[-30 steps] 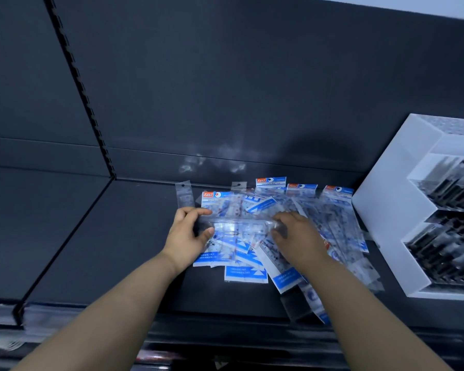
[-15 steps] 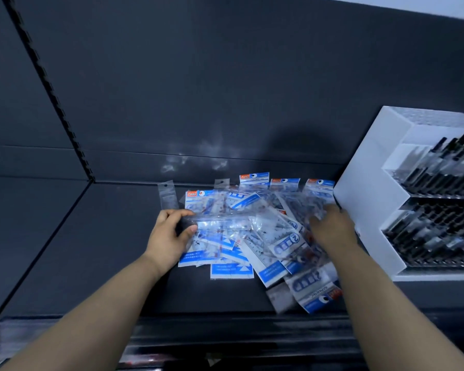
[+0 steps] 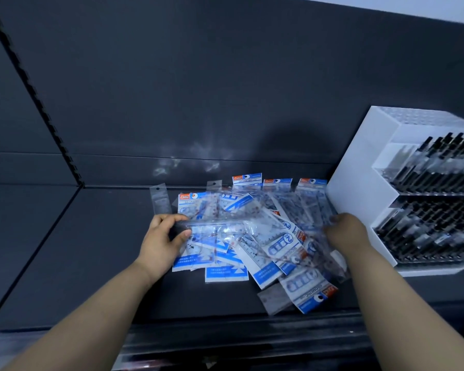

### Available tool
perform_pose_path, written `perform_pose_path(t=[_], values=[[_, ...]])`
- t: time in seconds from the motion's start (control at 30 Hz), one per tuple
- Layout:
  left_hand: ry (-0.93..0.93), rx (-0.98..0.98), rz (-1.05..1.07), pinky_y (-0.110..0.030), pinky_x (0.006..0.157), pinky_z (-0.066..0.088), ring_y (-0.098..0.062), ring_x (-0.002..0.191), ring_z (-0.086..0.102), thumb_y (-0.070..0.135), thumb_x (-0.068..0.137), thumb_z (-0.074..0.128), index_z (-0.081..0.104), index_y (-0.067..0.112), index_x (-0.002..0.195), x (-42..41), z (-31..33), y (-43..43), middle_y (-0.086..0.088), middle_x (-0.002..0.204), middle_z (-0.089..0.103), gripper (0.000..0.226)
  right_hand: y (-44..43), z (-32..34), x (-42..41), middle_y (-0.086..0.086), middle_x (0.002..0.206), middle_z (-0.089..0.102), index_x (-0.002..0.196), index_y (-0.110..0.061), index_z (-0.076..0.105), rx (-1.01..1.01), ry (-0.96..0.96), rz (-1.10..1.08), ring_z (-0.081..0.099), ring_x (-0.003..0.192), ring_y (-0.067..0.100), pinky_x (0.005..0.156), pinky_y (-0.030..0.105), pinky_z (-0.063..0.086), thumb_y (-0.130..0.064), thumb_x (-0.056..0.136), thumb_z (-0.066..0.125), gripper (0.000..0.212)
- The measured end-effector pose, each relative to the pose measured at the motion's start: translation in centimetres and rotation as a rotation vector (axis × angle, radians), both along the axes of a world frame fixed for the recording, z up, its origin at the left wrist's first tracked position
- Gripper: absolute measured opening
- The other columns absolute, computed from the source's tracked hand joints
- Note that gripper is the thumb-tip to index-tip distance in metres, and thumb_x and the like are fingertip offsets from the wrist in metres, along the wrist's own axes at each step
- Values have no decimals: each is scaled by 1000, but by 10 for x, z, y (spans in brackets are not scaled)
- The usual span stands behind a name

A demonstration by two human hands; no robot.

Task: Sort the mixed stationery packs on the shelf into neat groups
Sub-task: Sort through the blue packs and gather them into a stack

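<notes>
On the shelf (image 3: 78, 250), left hand (image 3: 162, 238) grasps a clear pack (image 3: 214, 227) at 9 o'clock of the pile (image 3: 276, 245). At 3 o'clock, right hand (image 3: 344, 231): grip cannot be told.

Dim, bluish light; glare on the plastic packs (image 3: 265, 236), wide-angle bending at edges, upright strip (image 3: 37, 103) seemingly motion-blurred.

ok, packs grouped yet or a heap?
A heap: the packs overlap at mixed angles on the shelf. The left hand grips one clear pack; the right hand reaches into the pile, fingers hidden.
</notes>
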State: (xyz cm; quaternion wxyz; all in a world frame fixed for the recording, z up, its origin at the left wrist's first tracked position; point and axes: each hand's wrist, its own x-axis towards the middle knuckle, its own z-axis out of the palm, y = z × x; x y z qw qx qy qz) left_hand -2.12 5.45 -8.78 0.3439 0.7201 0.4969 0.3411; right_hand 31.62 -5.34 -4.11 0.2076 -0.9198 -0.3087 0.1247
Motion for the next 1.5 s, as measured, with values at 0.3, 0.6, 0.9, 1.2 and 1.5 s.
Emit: perform_pose_path(t=[0.3, 0.6, 0.9, 1.2, 1.5], values=[[-6, -21, -36, -9, 89, 29, -6, 99, 45, 14, 85, 66, 62, 21, 109, 1, -1, 2, 13, 100, 43, 25, 5, 17, -30, 6, 81, 58, 80, -16, 53, 470, 43, 54, 52, 79, 25, 67, 30, 40, -15, 93, 50, 14], [-22, -40, -46, 5, 81, 27, -5, 97, 46, 15, 86, 65, 61, 20, 110, 2, 1, 1, 7, 105, 44, 25, 16, 62, -123, -3, 88, 71, 82, -17, 58, 880, 714, 249, 67, 84, 8, 79, 21, 52, -4, 89, 60, 14], [-100, -114, -129, -24, 101, 33, -6, 102, 46, 26, 96, 51, 58, 39, 99, -1, 3, 0, 13, 101, 43, 16, 11, 0, -206, 13, 80, 63, 81, -1, 59, 570, 1192, 136, 67, 72, 24, 66, 21, 58, 5, 88, 59, 8], [13, -24, -208, -14, 96, 31, -4, 106, 45, 32, 79, 71, 51, 63, 92, -3, -2, 0, 22, 105, 41, 39, 21, -8, -213, 21, 88, 66, 100, 8, 58, 605, 1436, -102, 69, 80, 28, 70, 26, 59, 3, 91, 55, 11], [-1, 12, -205, -11, 91, 31, -1, 101, 44, 10, 87, 63, 53, 56, 97, -3, -4, 3, 15, 105, 43, 49, 10, 4, -158, -3, 103, 65, 105, -21, 64, 454, -564, 687, 56, 96, 16, 82, 33, 41, -42, 81, 59, 32]])
